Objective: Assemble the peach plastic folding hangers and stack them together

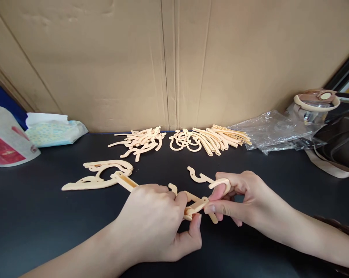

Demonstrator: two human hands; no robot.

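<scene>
My left hand (159, 224) is closed around a beige plastic hanger arm (126, 181), whose far end sticks out to the left. Past its thumb, the near end of the held parts (198, 206) points toward my right hand (245, 199). Between the right thumb and fingers is a beige hanger hook (225, 185), its curve showing above the fingertips. Both hands meet at the joint, which the fingers partly cover. Just behind them lies a wavy hanger piece (195, 175); other pieces are partly hidden under the hands. A folded hanger (87, 186) lies on the left.
Along the cardboard wall (104, 65) are piles of wavy pieces (145, 142), hooks (177, 146) and long arms (210, 141). Clear plastic bags (269, 131), a lidded cup (316, 104) and a dark bag (339, 143) stand right; a tissue pack (57, 133) and red-white package (9, 143) left.
</scene>
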